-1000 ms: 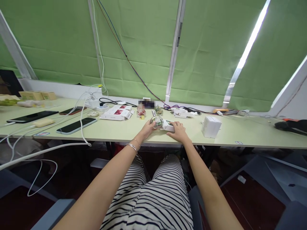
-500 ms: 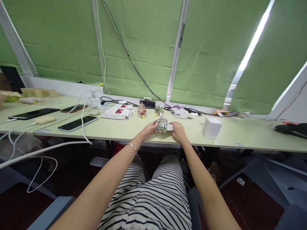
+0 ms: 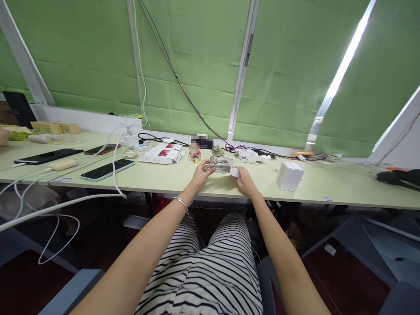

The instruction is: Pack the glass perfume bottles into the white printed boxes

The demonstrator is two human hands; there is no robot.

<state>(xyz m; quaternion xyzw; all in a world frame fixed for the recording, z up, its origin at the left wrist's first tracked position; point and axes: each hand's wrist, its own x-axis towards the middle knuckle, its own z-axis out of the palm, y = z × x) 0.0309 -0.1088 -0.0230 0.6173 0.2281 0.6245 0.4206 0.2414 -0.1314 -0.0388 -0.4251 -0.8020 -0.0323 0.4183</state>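
My left hand (image 3: 201, 176) has its fingers closed on a round, clear glass perfume bottle (image 3: 216, 162), which is tilted onto its side above the table. Right beside the bottle is a small white carton (image 3: 235, 171); my right hand (image 3: 246, 180) grips its near right edge. Bottle and carton overlap, and I cannot tell whether the bottle is partly inside. Behind them stands a clear bottle with green contents (image 3: 218, 151). To its left is another with pink contents (image 3: 194, 153).
A closed white box (image 3: 290, 176) stands on the table (image 3: 354, 183) to the right. Opened white packaging (image 3: 251, 156) and a flattened white-and-red box (image 3: 163, 153) lie farther back. Phones (image 3: 107, 169) and white cables (image 3: 65, 207) occupy the left side. Dark cables run along the wall.
The perfume bottle has gone from upright to tilted on its side, turned by my left hand. The carton in my right hand has shifted slightly and angled.
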